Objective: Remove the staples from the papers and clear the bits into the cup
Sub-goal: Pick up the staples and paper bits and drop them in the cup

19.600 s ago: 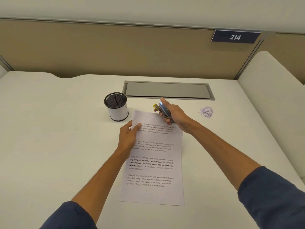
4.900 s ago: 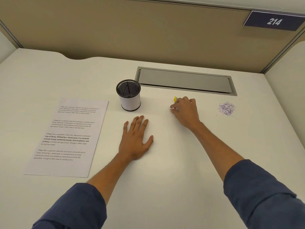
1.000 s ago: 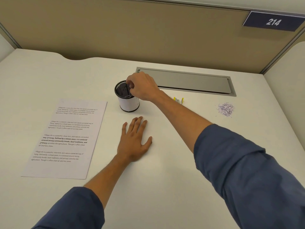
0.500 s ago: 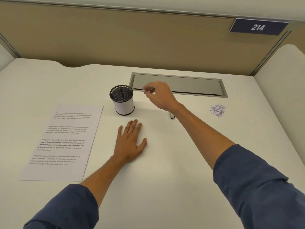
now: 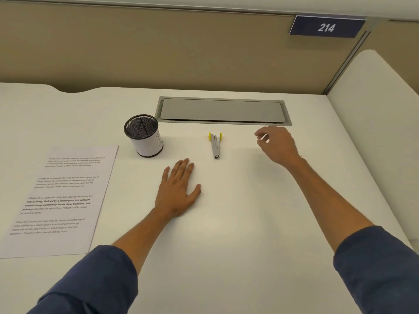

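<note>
The bench was white and filled most of the view, with a tan partition rising at 12 o'clock and a blue sign reading 214 fixed to it at about 1 o'clock. A grey cable hatch was set flush into the bench just below the partition.

The papers lay flat at 9 o'clock, printed side up, with four blocks of text (too small to read). They were well apart from both hands.

The left hand rested palm down near the centre, fingers straight and together, thumb spread, holding nothing. The right hand hovered at about 2 o'clock from it, just in front of the hatch's right end, fingers loosely curled toward the thumb; whether anything tiny sat between the fingertips could not be told. Both forearms were bare below rolled blue sleeves.

The cup, a black mesh cylinder with a white wrap, stood upright at 11 o'clock from the left hand, between the papers and the hatch.

The remover, grey with yellow tabs at its far end, lay on the bench between the cup and the right hand, touched by neither hand.
</note>
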The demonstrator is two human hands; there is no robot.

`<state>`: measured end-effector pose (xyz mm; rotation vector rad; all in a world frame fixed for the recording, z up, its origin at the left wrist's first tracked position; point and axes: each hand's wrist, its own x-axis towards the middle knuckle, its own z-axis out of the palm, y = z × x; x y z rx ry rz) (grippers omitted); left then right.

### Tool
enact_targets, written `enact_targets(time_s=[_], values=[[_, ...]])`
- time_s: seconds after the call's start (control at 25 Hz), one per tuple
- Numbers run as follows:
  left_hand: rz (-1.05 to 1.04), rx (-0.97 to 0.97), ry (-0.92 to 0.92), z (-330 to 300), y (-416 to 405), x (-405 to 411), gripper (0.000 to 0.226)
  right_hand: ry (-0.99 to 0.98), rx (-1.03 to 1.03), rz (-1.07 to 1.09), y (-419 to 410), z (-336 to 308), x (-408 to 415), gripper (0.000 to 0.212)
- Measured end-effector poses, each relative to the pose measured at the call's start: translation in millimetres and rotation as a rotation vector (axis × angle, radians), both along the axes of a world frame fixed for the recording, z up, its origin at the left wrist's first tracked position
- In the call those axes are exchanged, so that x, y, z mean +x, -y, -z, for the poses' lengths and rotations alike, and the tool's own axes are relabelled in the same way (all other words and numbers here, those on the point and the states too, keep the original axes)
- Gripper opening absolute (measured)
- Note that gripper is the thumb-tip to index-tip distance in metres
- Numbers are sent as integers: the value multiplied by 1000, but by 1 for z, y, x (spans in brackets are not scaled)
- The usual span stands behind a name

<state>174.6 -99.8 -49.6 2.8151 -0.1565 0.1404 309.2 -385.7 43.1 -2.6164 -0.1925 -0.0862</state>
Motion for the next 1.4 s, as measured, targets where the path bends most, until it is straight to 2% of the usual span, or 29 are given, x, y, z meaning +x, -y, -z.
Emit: enact_targets(time_s=[0.24, 0.44, 0.72, 0.88, 1.0, 1.2, 1.4], values=[[-5, -8, 19, 1, -1, 2, 71, -29, -252, 89, 54, 13, 8, 27], [-12, -20, 39, 1, -1, 3, 69, -90, -455, 37, 63, 21, 11, 37], [-23, -16, 38, 2, -1, 3, 69, -60, -490, -21, 60, 35, 22, 19], [-23, -19, 40, 2, 0, 3, 69, -35, -490, -22, 58, 38, 27, 15], [-23, -28, 44, 2, 0, 3, 68, -40, -428, -11, 61, 40, 27, 18], [-22, -20, 43, 1, 0, 2, 68, 51, -182, 78, 71, 27, 32, 17], [-22, -19, 41, 1, 0, 3, 68, -76, -289, 36, 65, 27, 42, 22]])
